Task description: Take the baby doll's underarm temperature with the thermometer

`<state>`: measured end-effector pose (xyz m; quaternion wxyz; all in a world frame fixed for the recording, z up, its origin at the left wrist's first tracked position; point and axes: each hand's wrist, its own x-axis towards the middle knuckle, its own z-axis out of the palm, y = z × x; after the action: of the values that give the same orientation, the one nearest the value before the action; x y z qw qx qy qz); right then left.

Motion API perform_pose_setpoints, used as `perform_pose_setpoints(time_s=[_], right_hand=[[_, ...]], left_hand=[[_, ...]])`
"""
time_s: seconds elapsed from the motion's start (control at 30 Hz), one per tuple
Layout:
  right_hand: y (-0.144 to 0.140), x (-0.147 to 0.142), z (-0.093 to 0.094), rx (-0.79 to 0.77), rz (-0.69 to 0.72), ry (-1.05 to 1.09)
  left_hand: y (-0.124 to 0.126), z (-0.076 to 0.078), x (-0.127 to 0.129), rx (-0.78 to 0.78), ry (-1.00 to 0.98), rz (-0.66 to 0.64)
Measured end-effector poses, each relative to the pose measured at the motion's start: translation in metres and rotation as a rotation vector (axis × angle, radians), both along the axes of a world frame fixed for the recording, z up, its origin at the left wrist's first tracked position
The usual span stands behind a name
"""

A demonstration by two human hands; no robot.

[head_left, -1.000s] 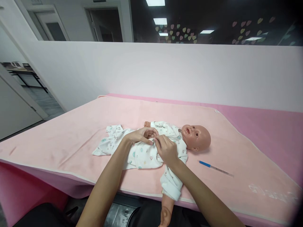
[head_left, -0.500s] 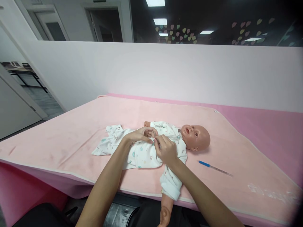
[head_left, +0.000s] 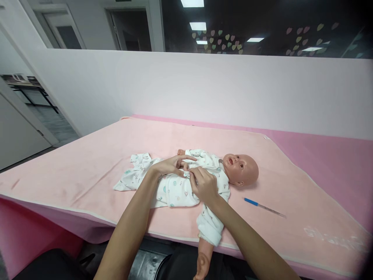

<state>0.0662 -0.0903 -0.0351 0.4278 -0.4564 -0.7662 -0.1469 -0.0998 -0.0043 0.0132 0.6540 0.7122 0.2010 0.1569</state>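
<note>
Behind my left grip and my right grip, a white wall is standing, with a dark window above it showing paper hearts. Under both grips, a pink blanket is covering the worktop. I am watching from far off. A doll is lying on its back, its head to the right of my right grip. Its baby suit is lying right under both grips, the legs reaching past my left grip.

My left grip is changing: its pointing finger is stretching out, while a moment ago it was curling. That grip is looking wider, but I cannot tell if its thumb and bent fingers are holding cloth. My right grip is staying put, narrow, pinching the suit's front. So a bit of white edge is now showing better between the grips. To me, the close work seems to be happening at that edge.

One doll arm is hanging over the near side, below my right grip, its sleeve bunching up. A blue-ended stick is lying to the right of my right grip, well apart.
</note>
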Motion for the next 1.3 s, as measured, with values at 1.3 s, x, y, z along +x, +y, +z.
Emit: perform_pose_setpoints(time_s=[1.3], right_hand=[[-0.001, 0.004, 0.0, -0.037, -0.134, 0.077]], left_hand=[[-0.057, -0.021, 0.005, 0.427, -0.103, 0.708]])
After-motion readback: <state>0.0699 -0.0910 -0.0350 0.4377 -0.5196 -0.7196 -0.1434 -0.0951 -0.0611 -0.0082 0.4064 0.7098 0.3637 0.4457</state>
